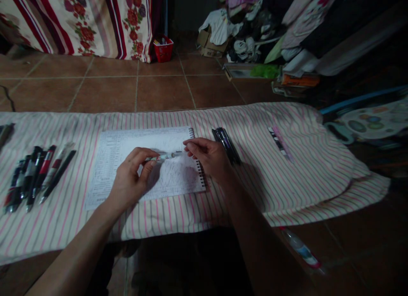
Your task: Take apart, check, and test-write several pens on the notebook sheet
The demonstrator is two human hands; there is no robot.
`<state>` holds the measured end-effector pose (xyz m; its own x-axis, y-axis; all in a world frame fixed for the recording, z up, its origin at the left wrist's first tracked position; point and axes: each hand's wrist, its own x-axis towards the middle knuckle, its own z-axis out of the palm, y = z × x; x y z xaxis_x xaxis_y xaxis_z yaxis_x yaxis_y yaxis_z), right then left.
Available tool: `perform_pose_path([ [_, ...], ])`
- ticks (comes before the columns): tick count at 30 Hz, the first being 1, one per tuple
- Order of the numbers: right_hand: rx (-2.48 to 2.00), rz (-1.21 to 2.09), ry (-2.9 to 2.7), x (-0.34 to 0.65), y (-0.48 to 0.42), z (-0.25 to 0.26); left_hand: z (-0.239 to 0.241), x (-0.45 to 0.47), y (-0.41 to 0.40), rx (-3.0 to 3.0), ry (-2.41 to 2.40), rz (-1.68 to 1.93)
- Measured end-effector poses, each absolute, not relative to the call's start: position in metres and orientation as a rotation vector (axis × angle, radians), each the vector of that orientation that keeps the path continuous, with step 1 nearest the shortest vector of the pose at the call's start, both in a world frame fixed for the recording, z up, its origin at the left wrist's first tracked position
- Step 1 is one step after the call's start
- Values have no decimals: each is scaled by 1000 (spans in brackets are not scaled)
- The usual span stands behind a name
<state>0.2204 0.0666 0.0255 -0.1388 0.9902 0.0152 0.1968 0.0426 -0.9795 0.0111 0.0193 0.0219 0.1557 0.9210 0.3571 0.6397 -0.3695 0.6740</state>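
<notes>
My left hand (134, 170) is closed around the rear of a light, patterned pen (166, 156), which lies level above a spiral notebook (181, 177). The pen's thin end points toward my right hand (207, 156), whose thumb and fingers are pinched together just beyond it. Whatever sits in that pinch is too small to make out. Scribbled lines cover much of the notebook page. Close by my right hand, several dark pens (227, 145) lie bundled beyond the notebook's coil.
Several pens (36, 173) lie at the left on the striped cloth (287, 181). Farther right are a black-and-white pen (277, 141) and a pink one (284, 144). A plastic bottle (301, 248) lies on the floor; a red basket (163, 49) stands by the curtain.
</notes>
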Motion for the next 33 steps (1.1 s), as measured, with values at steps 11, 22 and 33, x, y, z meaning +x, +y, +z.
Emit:
perform_pose_path([
  [11, -1307, 1125, -1540, 220, 67, 22, 13, 5, 22, 2567, 1718, 703],
  [22, -1357, 989, -1549, 226, 71, 14, 13, 3, 23, 2594, 1820, 586],
  [33, -1358, 930, -1643, 224, 72, 10, 9, 2, 23, 2575, 1814, 634],
])
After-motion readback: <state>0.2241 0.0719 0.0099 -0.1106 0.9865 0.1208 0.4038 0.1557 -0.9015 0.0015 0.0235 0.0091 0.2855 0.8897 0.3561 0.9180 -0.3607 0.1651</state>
